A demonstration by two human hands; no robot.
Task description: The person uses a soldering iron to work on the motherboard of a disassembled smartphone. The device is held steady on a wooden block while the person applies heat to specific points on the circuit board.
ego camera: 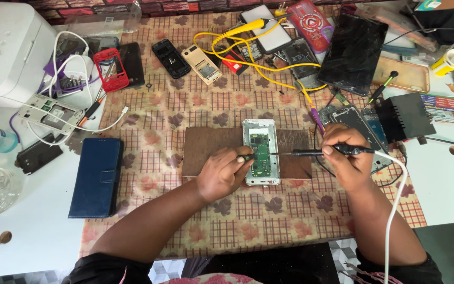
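Here is the work at the middle of the surface (447,179): an opened white mobile phone with its green circuit board bared (261,152) lies face down on a brown wooden board (206,150), which rests on a checked, leaf-printed cloth (269,210). The right hand (345,160) grips a black pen-shaped soldering iron (316,153) by its handle, white cable trailing back past the wrist, and the thin tip reaches across to the upper middle of the circuit board. The left hand (224,171) is closed around a small dark slim tool (247,156), pinched at the fingertips, its end right at the left edge of the phone; whether it touches the board I cannot tell.

By my reading, this is the soldering step itself, with the iron on a joint and the left hand steadying or feeding. The next move calls for a very still right wrist, a brief touch only, and the left-hand tool held clear of neighbouring parts, because the components sit close together.

Round about: a dark blue folding phone case (97,176) to the left, a red phone frame (111,68) beyond it, a yellow-leaded probe (243,27) at the far side, and a cracked black tablet (353,52) to the right.
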